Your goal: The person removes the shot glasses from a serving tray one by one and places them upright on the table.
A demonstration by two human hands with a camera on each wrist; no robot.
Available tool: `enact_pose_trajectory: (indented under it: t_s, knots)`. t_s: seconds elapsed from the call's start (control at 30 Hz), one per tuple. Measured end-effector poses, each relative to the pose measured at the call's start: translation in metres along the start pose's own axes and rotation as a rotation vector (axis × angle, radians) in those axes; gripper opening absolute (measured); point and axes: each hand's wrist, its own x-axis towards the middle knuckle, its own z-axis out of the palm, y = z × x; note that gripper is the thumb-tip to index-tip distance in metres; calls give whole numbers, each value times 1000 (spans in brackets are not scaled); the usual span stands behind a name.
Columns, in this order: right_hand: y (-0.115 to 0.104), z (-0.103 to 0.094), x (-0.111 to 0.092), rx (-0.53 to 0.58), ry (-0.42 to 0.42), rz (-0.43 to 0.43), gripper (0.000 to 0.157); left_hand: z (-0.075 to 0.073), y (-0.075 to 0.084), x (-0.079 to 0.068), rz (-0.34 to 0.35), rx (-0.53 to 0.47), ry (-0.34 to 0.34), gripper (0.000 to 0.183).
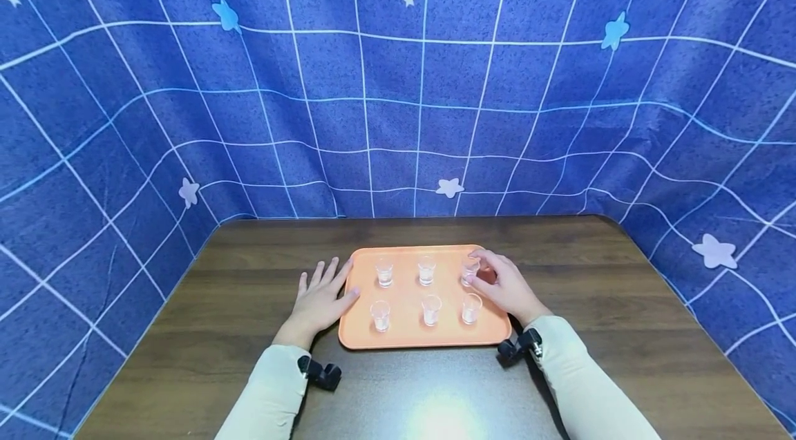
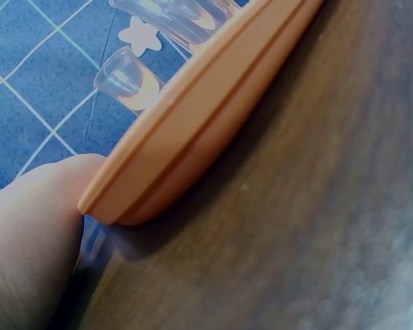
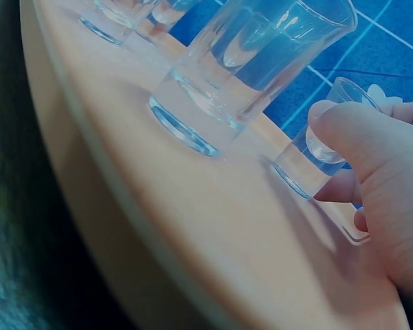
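Observation:
An orange tray [image 1: 405,295] bears small clear shot glasses in two rows of three. My right hand [image 1: 511,289] pinches the far right shot glass [image 3: 301,163] between thumb and fingers, its base close over the tray in the right wrist view. Just in front of it stands the near right shot glass [image 1: 470,309]. With fingers spread, my left hand [image 1: 317,303] lies at the tray's left side, the thumb at its edge. In the left wrist view, the thumb [image 2: 38,227] meets the tray's rim [image 2: 186,130].
The tray sits on a brown wooden table [image 1: 236,302]. Behind it hangs a blue curtain [image 1: 398,122] with white lines and stars. Other shot glasses stand at the far left [image 1: 384,273], far middle [image 1: 426,270], near left [image 1: 381,316] and near middle [image 1: 431,310].

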Motion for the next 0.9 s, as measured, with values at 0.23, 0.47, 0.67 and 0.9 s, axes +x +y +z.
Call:
enact_pose_trajectory:
  t_s: [0.23,0.47,0.67,0.9]
  knots:
    - [-2,-2,-3,-61,44,-6,46,2,-1,1,-8,-2,-5,74]
    - [1,-3,-2,-103,100,-40,48,1,0,0,-9,-1,-1,72]
    - [4,-5,-1,-101,134,-30,45,-2,2,-2,-12,4,-7,72]
    - [8,-11,-2,-87,170,-39,43,-2,2,-1,-9,10,-14,72]
